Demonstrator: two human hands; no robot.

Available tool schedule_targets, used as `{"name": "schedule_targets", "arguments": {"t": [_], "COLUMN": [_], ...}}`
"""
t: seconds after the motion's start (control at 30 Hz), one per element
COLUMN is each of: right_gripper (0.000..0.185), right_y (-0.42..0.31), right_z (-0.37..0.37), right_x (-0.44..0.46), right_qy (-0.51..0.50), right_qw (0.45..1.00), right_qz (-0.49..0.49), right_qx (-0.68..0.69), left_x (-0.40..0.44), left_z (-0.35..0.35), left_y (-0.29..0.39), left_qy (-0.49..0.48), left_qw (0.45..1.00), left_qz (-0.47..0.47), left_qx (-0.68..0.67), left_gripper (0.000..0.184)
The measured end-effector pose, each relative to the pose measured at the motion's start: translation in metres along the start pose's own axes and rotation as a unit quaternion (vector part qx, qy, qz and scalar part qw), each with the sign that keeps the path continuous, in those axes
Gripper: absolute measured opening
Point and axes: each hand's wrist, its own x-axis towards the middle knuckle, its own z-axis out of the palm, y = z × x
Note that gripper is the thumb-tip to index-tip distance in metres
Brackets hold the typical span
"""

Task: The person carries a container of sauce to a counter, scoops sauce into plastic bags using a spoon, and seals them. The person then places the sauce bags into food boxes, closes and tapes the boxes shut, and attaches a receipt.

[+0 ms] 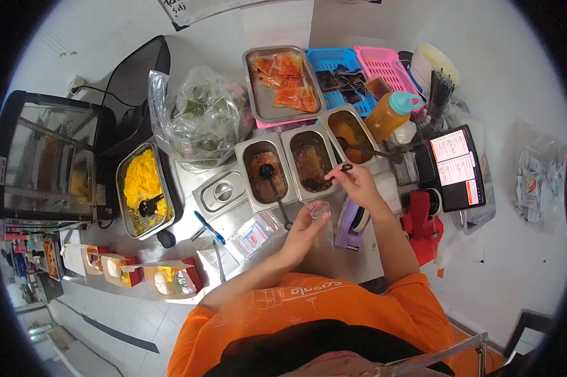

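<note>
My left hand (303, 231) is closed around a small clear plastic cup (319, 210), held upright near the front of the metal containers. My right hand (357, 186) pinches a black-handled ladle (346, 168) at the right edge of the middle metal container (287, 139); its lower end is hard to make out. Brown sauce (312, 162) fills part of that container. To its left, a container of reddish sauce (268, 188) has a black ladle (268, 173) in it. On the right, another container (337, 112) holds orange-brown sauce and a dark ladle.
A purple tape dispenser (348, 229) stands just below my right hand. Beyond the containers are a tray of red packets (249, 81), a squeeze bottle (386, 119) and a bag of greens (202, 119). A tablet (454, 166) is at right, a tray of yellow food (124, 210) and boxes (198, 276) at left.
</note>
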Motion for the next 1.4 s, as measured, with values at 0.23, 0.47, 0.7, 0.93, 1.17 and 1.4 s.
{"name": "schedule_targets", "arguments": {"t": [0.23,0.47,0.7,0.93,1.17,1.4], "right_gripper": [0.016,0.020,0.021,0.025,0.024,0.022], "right_y": [0.025,0.025,0.029,0.036,0.029,0.049], "right_z": [0.001,-0.008,-0.008,-0.011,-0.019,-0.035], "right_x": [0.010,0.009,0.008,0.005,-0.005,-0.009], "right_qy": [0.110,0.152,0.220,0.315,0.343,0.376], "right_qw": [0.993,0.985,0.972,0.932,0.913,0.870], "right_qz": [0.030,0.046,0.036,0.067,0.096,0.110], "right_qx": [0.019,0.068,0.072,0.166,0.199,0.299], "left_x": [0.004,-0.005,-0.006,-0.007,-0.013,-0.013], "left_z": [-0.001,-0.002,0.002,-0.002,-0.005,-0.017], "left_y": [0.005,0.010,0.011,0.007,0.016,0.028], "left_qy": [0.015,0.000,0.000,-0.016,-0.078,-0.114], "left_qw": [0.999,1.000,1.000,0.999,0.996,0.986], "left_qz": [-0.010,-0.013,0.008,0.007,0.048,0.113], "left_qx": [-0.030,0.023,0.015,0.030,-0.021,-0.056], "left_gripper": [0.043,0.045,0.048,0.047,0.046,0.048]}}
